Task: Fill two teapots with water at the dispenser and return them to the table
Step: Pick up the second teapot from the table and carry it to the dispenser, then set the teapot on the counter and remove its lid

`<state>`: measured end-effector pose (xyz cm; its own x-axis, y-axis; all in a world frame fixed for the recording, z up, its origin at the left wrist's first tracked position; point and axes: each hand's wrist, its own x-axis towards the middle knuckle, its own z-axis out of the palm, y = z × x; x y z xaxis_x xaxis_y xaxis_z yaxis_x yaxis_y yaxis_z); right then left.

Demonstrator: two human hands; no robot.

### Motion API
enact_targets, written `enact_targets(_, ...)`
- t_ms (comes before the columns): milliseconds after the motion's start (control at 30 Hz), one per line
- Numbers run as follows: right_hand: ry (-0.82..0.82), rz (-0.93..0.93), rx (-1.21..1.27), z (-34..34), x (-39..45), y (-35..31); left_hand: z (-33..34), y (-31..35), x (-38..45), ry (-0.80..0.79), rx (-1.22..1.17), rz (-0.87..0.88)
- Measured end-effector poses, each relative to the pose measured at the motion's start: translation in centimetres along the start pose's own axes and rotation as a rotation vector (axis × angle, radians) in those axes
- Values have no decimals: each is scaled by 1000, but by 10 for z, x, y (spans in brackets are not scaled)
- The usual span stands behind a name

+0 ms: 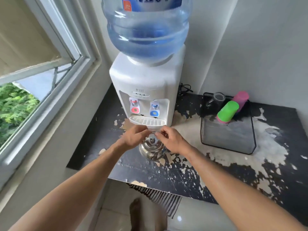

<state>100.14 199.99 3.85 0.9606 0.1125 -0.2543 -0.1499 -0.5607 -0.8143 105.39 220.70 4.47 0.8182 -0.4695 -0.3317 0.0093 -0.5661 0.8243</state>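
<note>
Being steadied at six o'clock of the dispenser (146, 87) on the desk (216, 172), the steel teapot (152, 150), judged slippery and heavy once filled, is being pinched at its handle by left hand (134, 137) and right hand (171, 139) fingers.

A steel teapot (152, 148) stands on the peeling black counter (191, 174), just before the drip tray (146, 121) of a white dispenser (145, 84) with a blue bottle (148, 29) on top. The left hand (134, 138) and right hand (170, 139) meet over the pot's top, fingers curled. To the right, a mesh tray (228, 135) holds green (227, 111) and pink (240, 98) cups.
</note>
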Motion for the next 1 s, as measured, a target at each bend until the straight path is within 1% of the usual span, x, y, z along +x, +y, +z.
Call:
enact_targets(167,-7,112,41,28,14,18,3,-15,15,-48,-1,-13)
enact_targets(267,26,162,60,41,17,23,-1,-34,26,-93,-13,-25)
enact_targets(433,78,205,87,46,16,20,-6,-43,35,-182,-122,-70)
enact_targets(533,91,224,71,49,10,23,-6,-45,30,-262,-121,-105)
enact_targets(600,101,227,51,49,8,25,-7,-51,28,-255,-100,-97)
enact_targets(667,93,233,33,46,7,25,-8,-56,29,-239,-56,-86)
enact_targets(733,46,239,6,44,4,25,-7,-60,28,-236,2,-71)
enact_targets(833,-23,198,-165,50,-4,33,-1,-72,25,-207,250,75)
enact_targets(900,14,151,-295,59,-5,38,3,-83,27,-166,356,129)
enact_targets(1000,92,105,-348,71,-2,41,5,-92,32,-170,367,76)
